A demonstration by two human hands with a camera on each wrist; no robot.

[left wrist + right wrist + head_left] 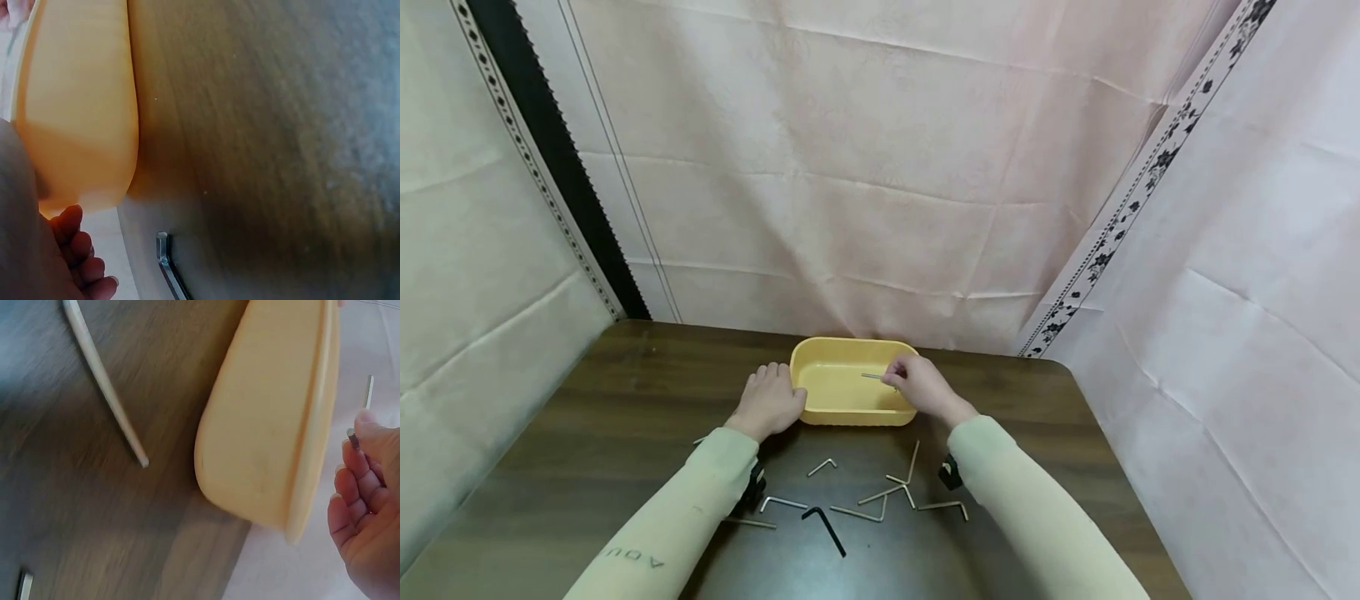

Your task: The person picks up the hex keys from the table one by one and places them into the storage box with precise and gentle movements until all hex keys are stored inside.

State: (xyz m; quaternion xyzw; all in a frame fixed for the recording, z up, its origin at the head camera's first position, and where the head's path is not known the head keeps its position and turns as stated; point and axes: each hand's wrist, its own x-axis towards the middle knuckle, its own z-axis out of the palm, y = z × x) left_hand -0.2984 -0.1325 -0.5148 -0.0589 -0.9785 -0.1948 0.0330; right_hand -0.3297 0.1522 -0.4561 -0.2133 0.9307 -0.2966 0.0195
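One silver hex key is being pinched between the thumb and fingertips of a person's right hand, which is hovering over the right side of a yellow tray near the far edge of a wooden bench. The key's straight arm is pointing left above the tray's floor, while its bent end is showing just under the thumb. The left hand is gripping the tray's left end, its thumb lying over the rim and its fingers curling along the outside. The two hands are working well apart. On the near side of the bench, a black hex key is lying amid scattered silver keys; to its right, several are bunching close together, some apparently touching. Pale green sleeves are covering both arms. Behind the bench, pale cloth is hanging, a floral border slanting down at right.
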